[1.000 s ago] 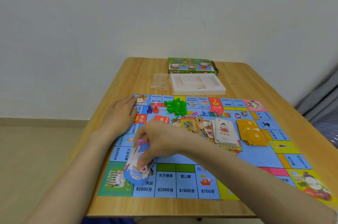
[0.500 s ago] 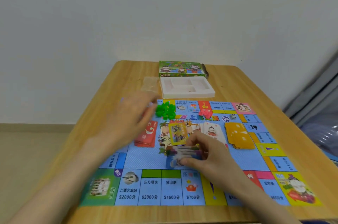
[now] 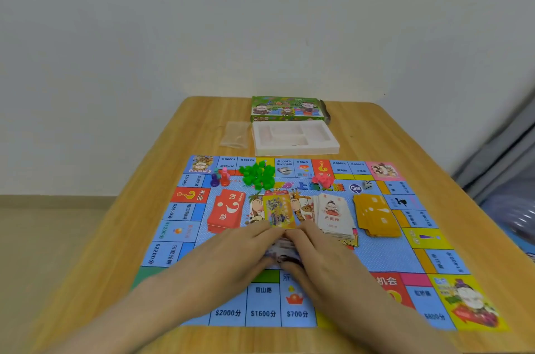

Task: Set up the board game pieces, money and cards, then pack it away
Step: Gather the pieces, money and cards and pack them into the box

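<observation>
The left hand [image 3: 231, 261] and right hand [image 3: 324, 258] both pinch the money [image 3: 282, 249], fingers on its far edge and thumbs on its near edge. The pile sits on the board [image 3: 385, 255], just below the cards. Squeeze softly and tap the edges even, so no note slips out.

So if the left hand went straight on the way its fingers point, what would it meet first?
Likely the right hand, whose fingertips nearly touch those of the left hand; just beyond lies the yellow-bordered card pile.
</observation>
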The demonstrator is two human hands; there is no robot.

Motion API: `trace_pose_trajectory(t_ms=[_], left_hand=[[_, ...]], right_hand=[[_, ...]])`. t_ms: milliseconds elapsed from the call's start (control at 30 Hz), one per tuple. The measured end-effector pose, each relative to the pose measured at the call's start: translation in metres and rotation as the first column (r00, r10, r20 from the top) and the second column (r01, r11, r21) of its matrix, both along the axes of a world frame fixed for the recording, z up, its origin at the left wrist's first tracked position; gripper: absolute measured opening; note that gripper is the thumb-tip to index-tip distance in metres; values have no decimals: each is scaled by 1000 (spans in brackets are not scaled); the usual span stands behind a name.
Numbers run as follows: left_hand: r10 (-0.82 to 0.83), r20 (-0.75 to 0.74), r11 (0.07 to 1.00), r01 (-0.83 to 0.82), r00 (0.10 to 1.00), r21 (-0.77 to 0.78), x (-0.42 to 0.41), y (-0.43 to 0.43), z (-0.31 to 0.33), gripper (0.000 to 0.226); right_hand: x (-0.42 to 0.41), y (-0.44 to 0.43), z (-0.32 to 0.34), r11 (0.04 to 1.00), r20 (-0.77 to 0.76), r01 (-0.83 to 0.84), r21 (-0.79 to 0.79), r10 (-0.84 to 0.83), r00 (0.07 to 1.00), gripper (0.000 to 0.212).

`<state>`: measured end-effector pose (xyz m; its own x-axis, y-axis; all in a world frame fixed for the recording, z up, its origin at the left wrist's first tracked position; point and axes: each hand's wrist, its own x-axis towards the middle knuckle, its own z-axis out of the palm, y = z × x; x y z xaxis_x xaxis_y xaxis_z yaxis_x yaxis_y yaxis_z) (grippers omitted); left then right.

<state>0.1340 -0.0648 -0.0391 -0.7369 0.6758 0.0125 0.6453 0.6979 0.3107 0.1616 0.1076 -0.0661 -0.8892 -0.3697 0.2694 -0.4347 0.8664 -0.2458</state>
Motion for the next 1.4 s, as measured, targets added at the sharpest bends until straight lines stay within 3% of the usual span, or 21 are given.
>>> trace_pose_trajectory(t_ms=[67,167,267,400,500,633,700,767,833,900,967,1100,1200,1300,1333,1400], left_hand=[[41,-13,999,-41,999,23,2,5,-9,47],[91,-45,994,-88,995,62,1,10,-16,52],[86,7,990,-86,996,108,-2,4,-12,49],[93,-23,989,-90,995,121,0,1,-7,46],[92,-237,995,-79,967,61,4,3,-16,43],[-6,-448,1000,-4,894,-21,5,-3,-38,100],[-44,-509,999,23,860,-47,8,-5,-39,102],[-41,-497,999,39,867,-15,6,-4,-38,88],[-18,-428,997,47,904,58,3,-5,-35,60],[2,-354,990,48,935,132,3,-7,-24,19],[63,-242,977,-10,968,214,4,-4,-3,22],[29,203,983,-65,979,174,-9,10,36,55],[-165,615,951,-42,771,307,-30,25,44,70],[-414,797,837,-160,440,523,-40,37,42,63],[-445,802,797,-231,399,558,-41,40,41,53],[-444,795,723,-359,413,590,-46,47,39,31]], right_hand=[[-1,-3,0,998,8,-21,-57,21,1000,32],[2,1,3,985,163,-41,-169,69,984,43],[2,6,10,973,212,-24,-231,74,975,45],[3,9,19,995,203,-27,-101,47,978,43],[5,3,9,995,72,5,100,-13,997,49],[8,-2,-4,994,6,29,107,-29,1000,50],[9,-2,-7,993,-23,4,114,-1,1000,45],[9,1,-2,997,15,-2,82,0,1000,31],[7,6,6,995,154,15,-94,0,988,13],[7,11,12,941,199,74,-331,-7,980,20],[5,16,23,890,174,55,-453,28,984,31],[-4,22,60,917,166,-156,-366,230,959,33],[-14,27,87,923,161,-223,-315,283,945,24],[-27,33,96,945,110,-201,-256,235,966,20],[-31,34,97,951,87,-189,-246,216,973,22],[-34,37,96,947,48,-188,-260,208,977,31]])
